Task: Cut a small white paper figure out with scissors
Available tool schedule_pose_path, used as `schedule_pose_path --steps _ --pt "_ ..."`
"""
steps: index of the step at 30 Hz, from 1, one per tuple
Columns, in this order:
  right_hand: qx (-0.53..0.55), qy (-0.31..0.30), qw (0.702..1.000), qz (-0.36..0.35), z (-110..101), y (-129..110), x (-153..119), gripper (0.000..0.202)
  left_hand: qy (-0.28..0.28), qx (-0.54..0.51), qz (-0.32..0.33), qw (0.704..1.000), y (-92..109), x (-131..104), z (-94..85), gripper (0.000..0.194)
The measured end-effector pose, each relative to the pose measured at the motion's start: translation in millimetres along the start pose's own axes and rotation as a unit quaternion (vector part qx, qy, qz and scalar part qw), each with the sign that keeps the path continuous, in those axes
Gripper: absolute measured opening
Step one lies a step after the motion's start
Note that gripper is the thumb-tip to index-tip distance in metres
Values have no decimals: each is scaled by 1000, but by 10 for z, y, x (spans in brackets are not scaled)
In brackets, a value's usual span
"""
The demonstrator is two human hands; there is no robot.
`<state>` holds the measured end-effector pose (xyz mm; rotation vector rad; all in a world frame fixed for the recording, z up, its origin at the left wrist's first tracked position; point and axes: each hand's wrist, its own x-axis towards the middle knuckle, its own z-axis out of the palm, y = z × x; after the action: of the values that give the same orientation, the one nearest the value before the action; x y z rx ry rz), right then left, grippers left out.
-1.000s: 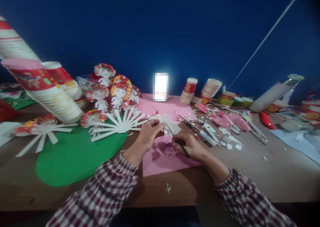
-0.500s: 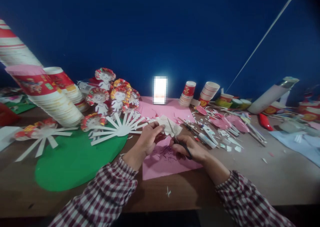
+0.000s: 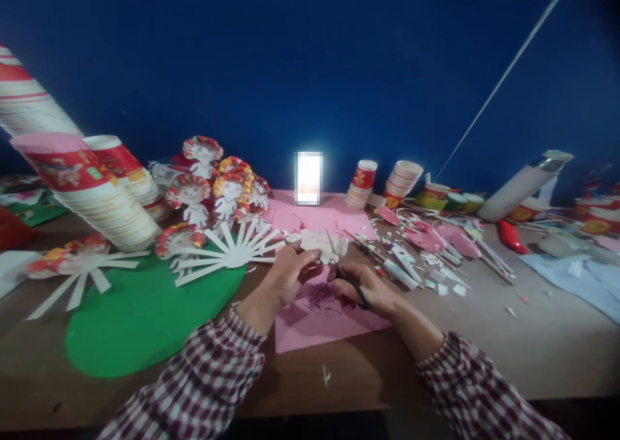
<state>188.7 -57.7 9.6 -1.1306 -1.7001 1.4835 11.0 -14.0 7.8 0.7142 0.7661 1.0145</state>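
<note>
Between thumb and fingers, my left hand (image 3: 289, 273) pinches a small white paper piece (image 3: 320, 243). My right hand (image 3: 367, 286) is wrapped round the black handles of a pair of scissors (image 3: 357, 283), whose blades point up and away at the paper's right side. Whether the blades are cutting at this instant is hard to make out. Beneath both hands lies a pink sheet (image 3: 303, 329) with dark purple marks or scraps on it.
On the left are stacked paper cups (image 3: 104, 198), paper dolls (image 3: 231, 191) and a green sheet (image 3: 155, 317) under a white fringed paper disc (image 3: 237, 256). Pens (image 3: 402, 271) and paper scraps lie right of my hands. A bright pixelated rectangle (image 3: 309, 176) stands at the back.
The white paper has turned in my left hand and now looks flatter and wider. Both hands stay nearly in place; the whole view shifts slightly.
</note>
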Motion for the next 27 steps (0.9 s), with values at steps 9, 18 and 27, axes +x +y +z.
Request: schedule_pose_path --steps 9,18,27 --pt "-45 18 999 -15 15 1 6 43 25 25 23 999 -15 -29 39 33" --pt "-95 29 994 -34 3 50 26 39 47 47 44 997 -65 -9 53 29" --pt "-81 46 995 -23 47 18 43 37 72 98 87 989 -104 -1 63 25"
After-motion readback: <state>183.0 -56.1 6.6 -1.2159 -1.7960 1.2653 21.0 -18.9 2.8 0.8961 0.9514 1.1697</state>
